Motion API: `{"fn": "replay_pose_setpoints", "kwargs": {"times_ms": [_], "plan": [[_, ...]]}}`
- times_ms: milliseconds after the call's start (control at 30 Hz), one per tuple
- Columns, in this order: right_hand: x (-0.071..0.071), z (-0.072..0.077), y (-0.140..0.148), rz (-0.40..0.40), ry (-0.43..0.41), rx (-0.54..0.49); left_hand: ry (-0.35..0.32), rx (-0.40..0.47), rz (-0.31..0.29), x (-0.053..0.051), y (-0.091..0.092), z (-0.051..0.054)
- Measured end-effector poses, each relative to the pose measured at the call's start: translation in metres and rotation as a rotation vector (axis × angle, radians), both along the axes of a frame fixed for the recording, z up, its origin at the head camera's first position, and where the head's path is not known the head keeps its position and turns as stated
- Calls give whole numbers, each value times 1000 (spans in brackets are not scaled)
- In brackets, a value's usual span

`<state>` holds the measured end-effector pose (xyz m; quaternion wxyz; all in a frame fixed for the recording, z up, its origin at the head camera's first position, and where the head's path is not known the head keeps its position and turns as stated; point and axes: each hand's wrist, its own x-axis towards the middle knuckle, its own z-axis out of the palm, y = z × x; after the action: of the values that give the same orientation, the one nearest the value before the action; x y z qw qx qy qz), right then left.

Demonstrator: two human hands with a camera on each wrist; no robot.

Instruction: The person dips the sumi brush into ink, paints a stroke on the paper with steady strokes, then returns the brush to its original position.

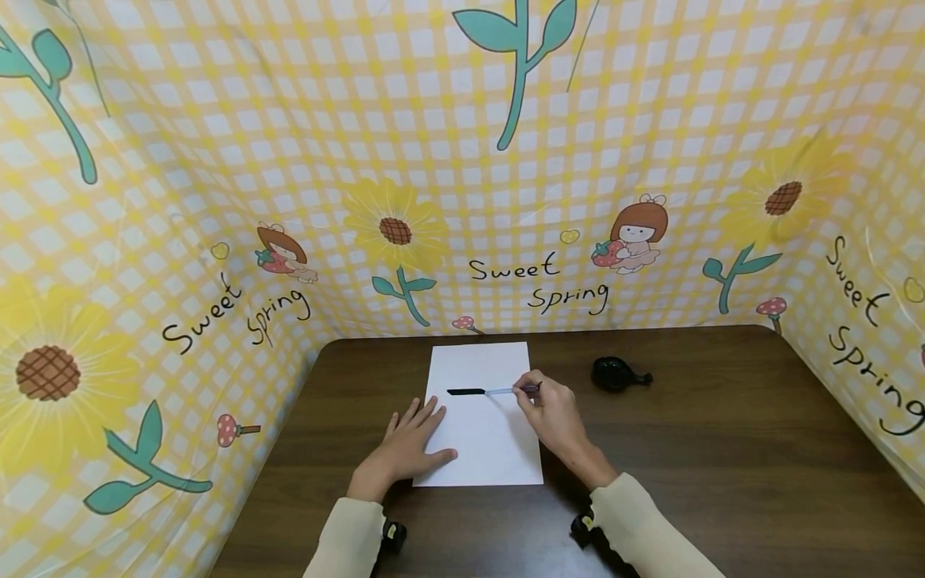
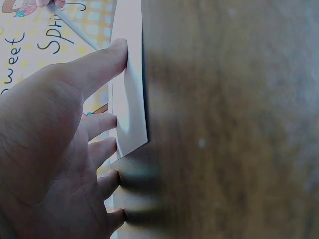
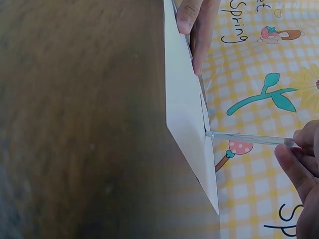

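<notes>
Brush [image 1: 500,392] (probably), pinched in your right hand [image 1: 555,409], pointing crosswise toward paper's left edge, where your left hand [image 1: 407,443] spreads.

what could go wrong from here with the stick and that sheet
If the black strip is wet, which I can't tell, the left hand, with a fingertip just beside it, might smear it. The sheet could also shift if that hand lifts while the right hand moves the thin stick.
</notes>
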<state>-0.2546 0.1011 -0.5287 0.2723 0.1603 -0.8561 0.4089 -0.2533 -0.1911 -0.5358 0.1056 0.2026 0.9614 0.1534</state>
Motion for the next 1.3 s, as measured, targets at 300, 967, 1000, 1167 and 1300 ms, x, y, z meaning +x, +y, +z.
{"fn": "replay_pose_setpoints", "kwargs": {"times_ms": [300,967,1000,1167,1300], "plan": [[1,-1,6,6,25,-11,-4,7,2,1,0,2],[6,3,17,-26,8,7,-2,31,-11,-1,-1,-1],[6,3,17,-26,8,7,-4,22,-7,-1,-1,-1],[7,3,19,-30,11,11,-3,-6,2,-3,-1,-1],[7,4,21,-36,13,15,0,-12,1,-2,0,-1]]}}
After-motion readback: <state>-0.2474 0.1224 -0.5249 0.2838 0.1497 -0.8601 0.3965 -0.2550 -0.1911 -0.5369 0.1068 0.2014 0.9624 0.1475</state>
